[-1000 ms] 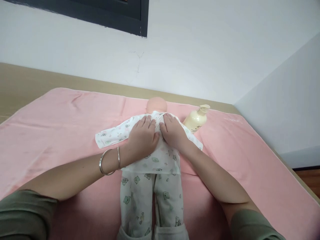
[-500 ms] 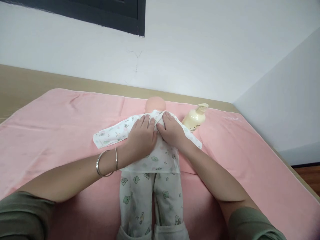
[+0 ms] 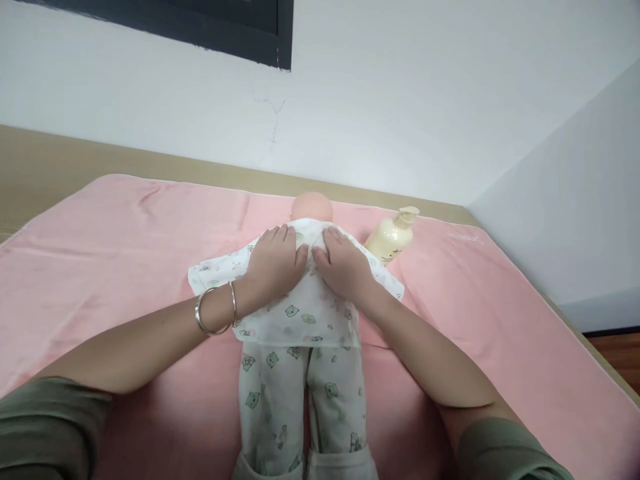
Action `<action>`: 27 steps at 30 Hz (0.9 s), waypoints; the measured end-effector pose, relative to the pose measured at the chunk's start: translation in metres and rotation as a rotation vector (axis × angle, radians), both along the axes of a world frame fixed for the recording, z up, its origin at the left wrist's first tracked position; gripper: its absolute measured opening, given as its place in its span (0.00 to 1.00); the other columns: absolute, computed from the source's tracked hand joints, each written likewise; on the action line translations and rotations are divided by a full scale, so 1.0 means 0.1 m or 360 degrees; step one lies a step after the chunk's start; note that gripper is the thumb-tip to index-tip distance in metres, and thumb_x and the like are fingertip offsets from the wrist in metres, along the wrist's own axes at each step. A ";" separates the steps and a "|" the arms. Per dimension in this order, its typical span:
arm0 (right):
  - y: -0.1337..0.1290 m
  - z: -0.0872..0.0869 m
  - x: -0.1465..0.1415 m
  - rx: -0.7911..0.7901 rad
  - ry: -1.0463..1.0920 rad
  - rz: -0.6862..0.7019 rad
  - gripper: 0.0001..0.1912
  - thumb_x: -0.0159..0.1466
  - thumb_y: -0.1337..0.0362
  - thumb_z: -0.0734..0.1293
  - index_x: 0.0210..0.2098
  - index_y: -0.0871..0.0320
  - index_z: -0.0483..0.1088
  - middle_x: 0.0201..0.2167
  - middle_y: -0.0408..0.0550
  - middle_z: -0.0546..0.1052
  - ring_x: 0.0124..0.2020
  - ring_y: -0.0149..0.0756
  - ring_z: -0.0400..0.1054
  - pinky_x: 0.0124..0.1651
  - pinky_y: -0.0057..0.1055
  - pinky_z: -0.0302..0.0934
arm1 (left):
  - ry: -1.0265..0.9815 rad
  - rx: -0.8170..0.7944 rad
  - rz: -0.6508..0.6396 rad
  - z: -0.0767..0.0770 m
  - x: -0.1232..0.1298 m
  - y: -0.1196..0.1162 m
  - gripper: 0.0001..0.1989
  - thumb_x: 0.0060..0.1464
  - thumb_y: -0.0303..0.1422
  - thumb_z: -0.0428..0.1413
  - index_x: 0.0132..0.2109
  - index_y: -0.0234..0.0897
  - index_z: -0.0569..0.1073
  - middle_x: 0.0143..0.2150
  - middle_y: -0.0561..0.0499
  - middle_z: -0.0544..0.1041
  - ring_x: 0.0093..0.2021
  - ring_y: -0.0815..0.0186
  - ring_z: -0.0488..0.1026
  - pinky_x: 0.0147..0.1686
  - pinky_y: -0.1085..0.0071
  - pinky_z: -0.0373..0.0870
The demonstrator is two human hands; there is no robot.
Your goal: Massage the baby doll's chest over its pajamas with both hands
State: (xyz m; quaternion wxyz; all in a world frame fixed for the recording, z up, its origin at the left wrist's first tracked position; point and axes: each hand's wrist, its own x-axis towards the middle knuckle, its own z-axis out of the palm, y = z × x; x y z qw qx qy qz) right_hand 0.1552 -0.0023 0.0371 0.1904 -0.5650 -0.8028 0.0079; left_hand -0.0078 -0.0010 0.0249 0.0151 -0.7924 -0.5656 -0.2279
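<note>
A baby doll [image 3: 311, 206] lies on a pink mat, its bald head away from me. It wears a white long-sleeved top [image 3: 320, 320] with small green animal prints and matching trousers [image 3: 335, 393], cuffs turned up. My left hand [image 3: 277, 260] rests flat on the upper left of the top, fingers stretched toward the doll's shoulder. Across from it, my right hand [image 3: 343, 263] lies on the upper right, its thumb pointing toward the left thumb. Both palms touch the cloth and cover part of the chest. A silver bangle [image 3: 200, 317] hangs at my left wrist.
A cream pump bottle [image 3: 393, 235] lies tilted on the mat to the right of the doll's head. The pink mat [image 3: 125, 267] covers a wooden surface [image 3: 55, 153] that meets a white wall [image 3: 400, 100]. A dark frame [image 3: 225, 27] is set in that wall.
My left hand has slid a little to the left and turned flatter on the top. My right hand has shifted only slightly. The collar area looks smoother between them.
</note>
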 end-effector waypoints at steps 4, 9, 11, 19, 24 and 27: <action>0.18 0.00 0.05 -0.0132 0.0022 -0.0103 0.24 0.72 0.57 0.54 0.56 0.67 0.68 0.58 0.62 0.74 0.61 0.53 0.66 0.63 0.46 0.59 | 0.0029 0.0193 -0.0092 -0.11 0.07 -0.19 0.27 0.66 0.37 0.42 0.62 0.19 0.65 0.63 0.27 0.68 0.65 0.42 0.64 0.63 0.45 0.63; 0.16 -0.03 0.03 -0.0063 0.0022 -0.0098 0.24 0.72 0.58 0.54 0.58 0.69 0.67 0.60 0.64 0.72 0.63 0.54 0.63 0.64 0.45 0.57 | 0.0078 0.0282 -0.0163 -0.14 0.09 -0.24 0.26 0.67 0.35 0.41 0.62 0.19 0.66 0.61 0.28 0.71 0.64 0.43 0.66 0.63 0.45 0.65; 0.16 -0.04 0.03 -0.0053 0.0020 -0.0094 0.25 0.72 0.58 0.54 0.58 0.70 0.66 0.59 0.64 0.73 0.62 0.54 0.64 0.64 0.46 0.58 | 0.0079 0.0320 -0.0234 -0.14 0.09 -0.25 0.24 0.67 0.33 0.41 0.61 0.21 0.68 0.60 0.29 0.72 0.64 0.44 0.67 0.63 0.45 0.65; 0.11 -0.09 0.01 0.0090 -0.0063 0.0052 0.26 0.72 0.63 0.53 0.60 0.75 0.65 0.59 0.68 0.72 0.63 0.55 0.64 0.67 0.49 0.56 | -0.0117 0.0136 -0.0178 -0.13 0.03 -0.09 0.29 0.63 0.37 0.45 0.63 0.17 0.65 0.65 0.29 0.68 0.67 0.44 0.63 0.68 0.49 0.59; -0.03 -0.12 -0.04 0.0221 -0.0042 0.0186 0.28 0.71 0.66 0.51 0.63 0.77 0.63 0.63 0.69 0.68 0.67 0.54 0.60 0.69 0.50 0.55 | -0.0187 -0.0069 -0.0076 -0.12 0.01 0.01 0.30 0.64 0.39 0.44 0.66 0.20 0.62 0.67 0.32 0.65 0.68 0.45 0.61 0.69 0.48 0.57; -0.04 -0.13 -0.05 0.0193 0.0008 0.0185 0.29 0.70 0.66 0.50 0.64 0.78 0.62 0.64 0.69 0.67 0.67 0.55 0.60 0.69 0.51 0.56 | -0.0199 -0.0042 -0.0083 -0.14 0.01 0.00 0.30 0.65 0.39 0.44 0.66 0.21 0.62 0.67 0.32 0.65 0.68 0.45 0.60 0.69 0.48 0.56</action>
